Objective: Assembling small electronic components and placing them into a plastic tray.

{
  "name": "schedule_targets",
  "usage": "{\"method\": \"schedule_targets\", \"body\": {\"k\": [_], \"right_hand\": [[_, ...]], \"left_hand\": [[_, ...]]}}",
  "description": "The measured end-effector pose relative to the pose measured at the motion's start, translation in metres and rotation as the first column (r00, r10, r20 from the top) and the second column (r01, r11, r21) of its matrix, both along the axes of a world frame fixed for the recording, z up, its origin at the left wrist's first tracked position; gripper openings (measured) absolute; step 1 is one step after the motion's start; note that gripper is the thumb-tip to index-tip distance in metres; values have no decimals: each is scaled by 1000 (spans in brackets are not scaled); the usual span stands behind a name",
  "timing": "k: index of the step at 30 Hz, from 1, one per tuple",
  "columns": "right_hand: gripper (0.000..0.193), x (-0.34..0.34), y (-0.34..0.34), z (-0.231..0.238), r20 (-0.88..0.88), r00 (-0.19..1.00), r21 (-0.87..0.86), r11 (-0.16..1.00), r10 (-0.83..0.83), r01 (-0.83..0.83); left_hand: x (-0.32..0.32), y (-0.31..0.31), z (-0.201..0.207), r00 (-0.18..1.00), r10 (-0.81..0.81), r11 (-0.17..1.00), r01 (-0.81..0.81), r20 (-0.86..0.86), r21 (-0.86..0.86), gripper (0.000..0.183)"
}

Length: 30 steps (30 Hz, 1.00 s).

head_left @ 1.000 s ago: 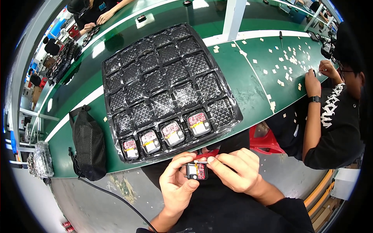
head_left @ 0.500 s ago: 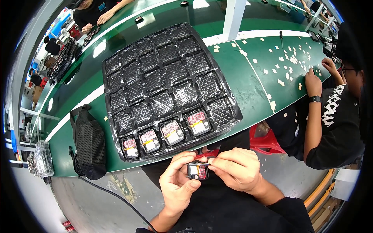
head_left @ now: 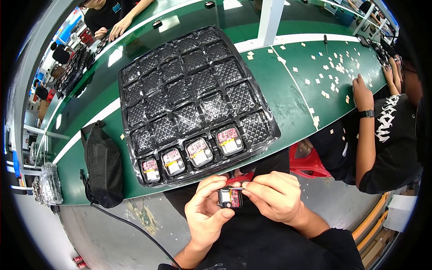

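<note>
My left hand (head_left: 203, 217) is closed around the edges of a small square electronic device (head_left: 231, 198). It has a black case, its inside showing a red circuit board and a silvery block with a yellow strip. My right hand (head_left: 277, 196) pinches a thin metal tool (head_left: 236, 188), whose tip lies across the device's upper edge; its exact kind is hidden by the fingers. Just beyond my hands, a black moulded tray (head_left: 189, 118) with square pockets rests on the green table. Its nearest row carries several similar opened devices (head_left: 199, 152).
A black mesh bag (head_left: 103, 166) lies left of the tray, near a cable (head_left: 135, 227). Small pale squares (head_left: 335, 81) are scattered right, beside a seated co-worker (head_left: 387, 144). A grey post (head_left: 270, 22) rises behind the tray. A red stool (head_left: 308, 162) stands below the table.
My hands and the device stay nearly in place, with the tool still at its upper edge. Small dark parts on the far green belt have shifted left. The co-worker's arms at right have moved.
</note>
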State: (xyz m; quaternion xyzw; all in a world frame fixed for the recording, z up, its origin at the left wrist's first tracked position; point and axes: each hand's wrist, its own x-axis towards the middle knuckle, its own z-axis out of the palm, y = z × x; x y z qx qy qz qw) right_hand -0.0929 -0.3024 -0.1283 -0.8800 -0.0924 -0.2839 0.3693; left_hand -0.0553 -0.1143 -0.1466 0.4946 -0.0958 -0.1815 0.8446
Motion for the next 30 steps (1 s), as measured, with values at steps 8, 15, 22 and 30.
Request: {"method": "schedule_targets", "body": {"k": [8,15,22,30], "right_hand": [[21,-2,5,-3,51,998,-102,994,-42,47],[22,0,4,-3,66,998,-141,990,-12,22],[28,-1,3,-2,65,998,-29,999,-24,26],[29,-4,-3,3,38,999,-203,979,10,-2]], "left_hand": [[1,0,5,999,9,999,-10,31,33,63],[3,2,10,998,-30,999,28,58,35,64],[3,-1,13,996,-36,997,30,87,66,64],[2,-3,11,999,-1,991,-6,53,131,64]]}}
